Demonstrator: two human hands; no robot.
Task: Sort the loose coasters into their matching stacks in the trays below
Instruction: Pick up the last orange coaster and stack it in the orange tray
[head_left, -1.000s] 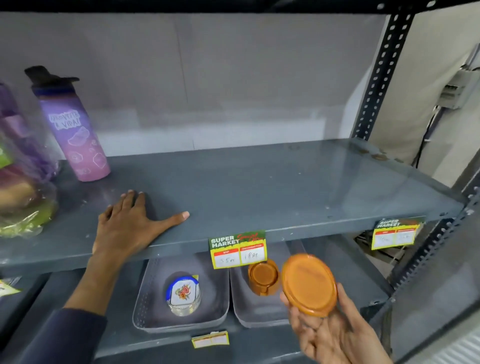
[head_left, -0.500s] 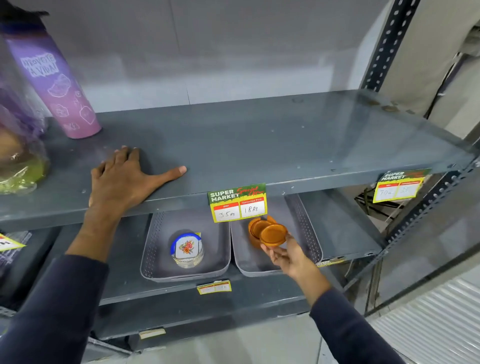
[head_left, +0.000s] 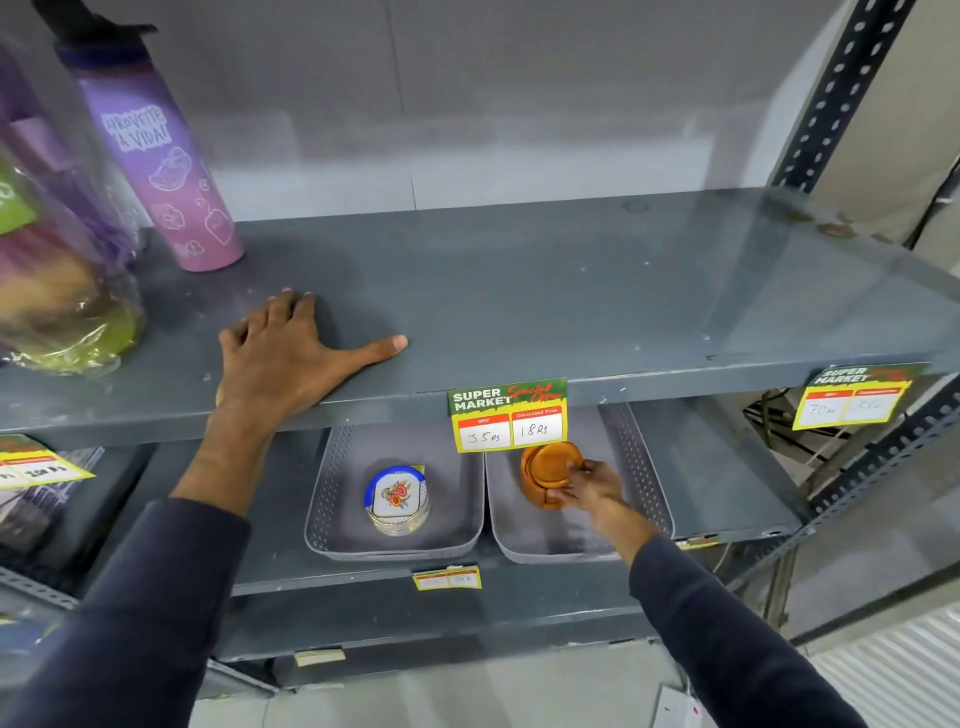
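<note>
Orange coaster (head_left: 549, 465) pinched between right-hand fingers (head_left: 577, 474)

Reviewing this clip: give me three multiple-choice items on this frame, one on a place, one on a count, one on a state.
1. Where is the orange coaster stack?
A. right tray
B. left tray
C. upper shelf

2. How many grey trays sit on the lower shelf?
A. one
B. two
C. four

3. What is the left hand doing?
A. gripping the bottle
B. holding a coaster
C. resting flat on the upper shelf

Answers:
1 A: the stack sits in the right tray, with the right hand on it.
2 B: the left tray and right tray lie side by side.
3 C: its palm is down on the upper shelf.
</note>
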